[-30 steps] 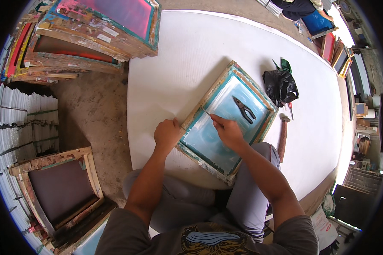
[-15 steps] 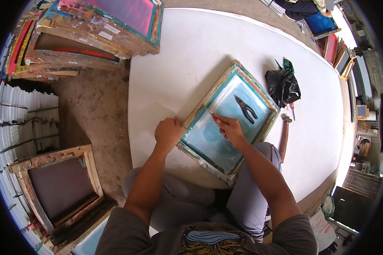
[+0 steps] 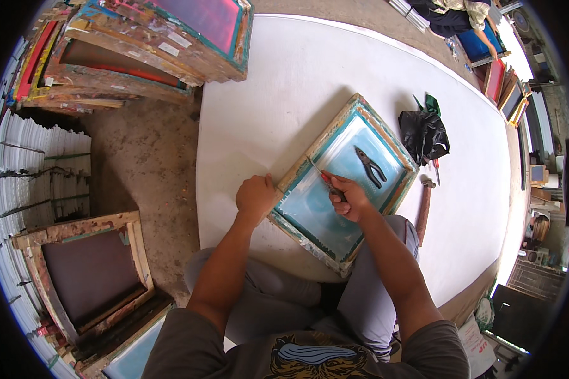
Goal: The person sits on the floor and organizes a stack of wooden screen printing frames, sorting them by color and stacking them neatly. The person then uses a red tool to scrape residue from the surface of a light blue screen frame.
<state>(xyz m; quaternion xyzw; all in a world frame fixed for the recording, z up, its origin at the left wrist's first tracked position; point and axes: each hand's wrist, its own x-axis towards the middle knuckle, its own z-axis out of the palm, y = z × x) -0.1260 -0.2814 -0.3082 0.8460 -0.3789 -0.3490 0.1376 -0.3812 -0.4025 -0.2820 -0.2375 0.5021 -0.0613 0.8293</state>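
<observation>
A screen-printing frame (image 3: 306, 245), worn wood around a pale blue mesh, lies aslant before me, its near corner by my right knee. My left hand (image 3: 255, 199) is closed on its left rail. In my right hand (image 3: 351, 199) is a screwdriver (image 3: 326, 179) with a red and black handle, fingers wrapped round it. The thin shaft points up-left, its tip at the inner side of the left rail. Dark-handled pliers (image 3: 370, 168) rest on the mesh, right of the screwdriver.
On the white table (image 3: 259, 114), right of the frame, are a crumpled black plastic bag (image 3: 423, 134), a red-handled tool (image 3: 436, 167) and a hammer (image 3: 424, 208). Stacked frames (image 3: 171, 54) stand far left, and another frame (image 3: 95, 278) near left. A person's arm (image 3: 483, 41) shows far right.
My right hand has drawn back slightly and turned, showing more of the screwdriver's handle. My left hand stays on the rail. The far person's arm has come into fuller view.
</observation>
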